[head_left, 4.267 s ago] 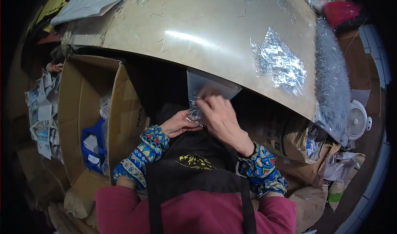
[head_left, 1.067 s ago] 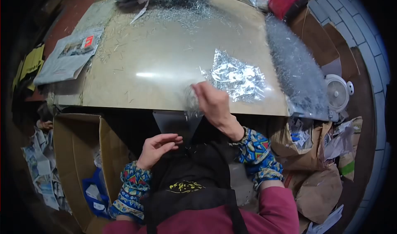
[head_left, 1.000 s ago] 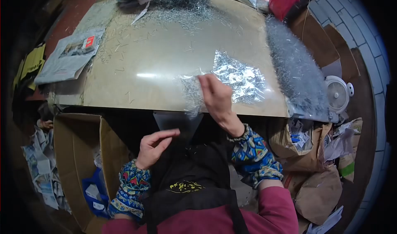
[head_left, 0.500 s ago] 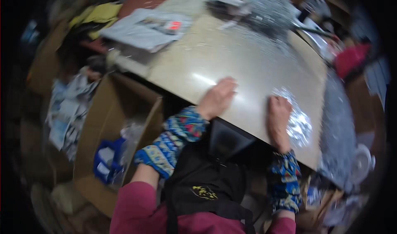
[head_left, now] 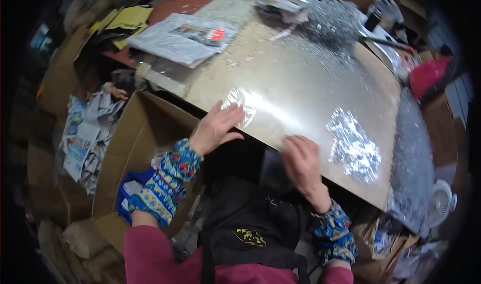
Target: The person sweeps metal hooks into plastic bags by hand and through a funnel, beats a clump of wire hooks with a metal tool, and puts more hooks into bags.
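Observation:
My left hand [head_left: 216, 128] is at the near edge of the table, palm down, with fingers stretched and the thumb apart. Its fingertips overlap a small crinkled piece of clear plastic film [head_left: 245, 103]; whether they press on it I cannot tell. My right hand [head_left: 302, 166] hovers at the table's front edge, fingers loosely bent and slightly blurred, with nothing visible in it. To its right, a shiny, wrinkled patch of clear film [head_left: 353, 146] lies on the tabletop [head_left: 295, 78].
An open cardboard box [head_left: 112, 183] with a blue item [head_left: 131, 186] inside stands left of the table. A grey plastic mailer bag [head_left: 170, 41] lies at the far left, a silvery heap [head_left: 333, 23] at the back. Bubble wrap [head_left: 413, 148] and a small white fan [head_left: 442, 204] are on the right.
My left hand has moved left along the table edge, and film now shows by its fingertips. My right hand has come left, away from the shiny film patch it was beside.

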Demonstrator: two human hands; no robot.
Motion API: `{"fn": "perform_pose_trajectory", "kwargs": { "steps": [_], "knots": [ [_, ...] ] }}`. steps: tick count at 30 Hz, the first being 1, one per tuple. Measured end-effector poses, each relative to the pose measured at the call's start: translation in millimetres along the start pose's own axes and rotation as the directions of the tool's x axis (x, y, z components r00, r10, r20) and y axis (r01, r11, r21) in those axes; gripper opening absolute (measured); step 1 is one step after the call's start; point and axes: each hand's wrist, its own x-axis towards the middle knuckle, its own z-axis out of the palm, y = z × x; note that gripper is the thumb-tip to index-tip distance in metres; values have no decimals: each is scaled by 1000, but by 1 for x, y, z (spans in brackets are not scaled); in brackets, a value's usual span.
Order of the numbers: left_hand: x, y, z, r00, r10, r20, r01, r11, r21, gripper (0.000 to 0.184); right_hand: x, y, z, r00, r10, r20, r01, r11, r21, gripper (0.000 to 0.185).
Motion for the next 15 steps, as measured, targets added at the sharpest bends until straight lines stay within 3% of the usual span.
{"fn": "perform_pose_trajectory", "kwargs": {
  "steps": [1,2,3,4,7,9,14,15],
  "knots": [
    [-1,17,4,995,85,-43,-89,992,-87,30,7,-12,3,999,-33,36,32,999,4,48],
    [-12,38,2,999,-29,-29,19,953,-303,26,14,-21,5,996,-52,65,51,998,20,50],
    [-14,63,9,996,-84,28,86,833,-547,23,23,-23,8,991,-121,54,107,972,210,43],
    [-14,84,2,976,-208,70,204,744,-636,20,8,-16,22,993,-121,15,111,948,297,28],
    [-30,100,-8,868,-335,366,494,507,-707,8,-16,-21,16,999,15,45,-38,823,567,13],
    [-38,107,-1,888,-324,326,447,444,-776,7,-27,-23,8,991,51,127,-124,737,665,14],
    [-42,121,11,710,-265,652,695,121,-708,15,-54,-24,5,985,103,139,-168,768,618,11],
    [-41,125,12,675,-256,692,724,51,-688,17,-57,-24,1,967,178,183,-255,718,648,12]
  ]
}}
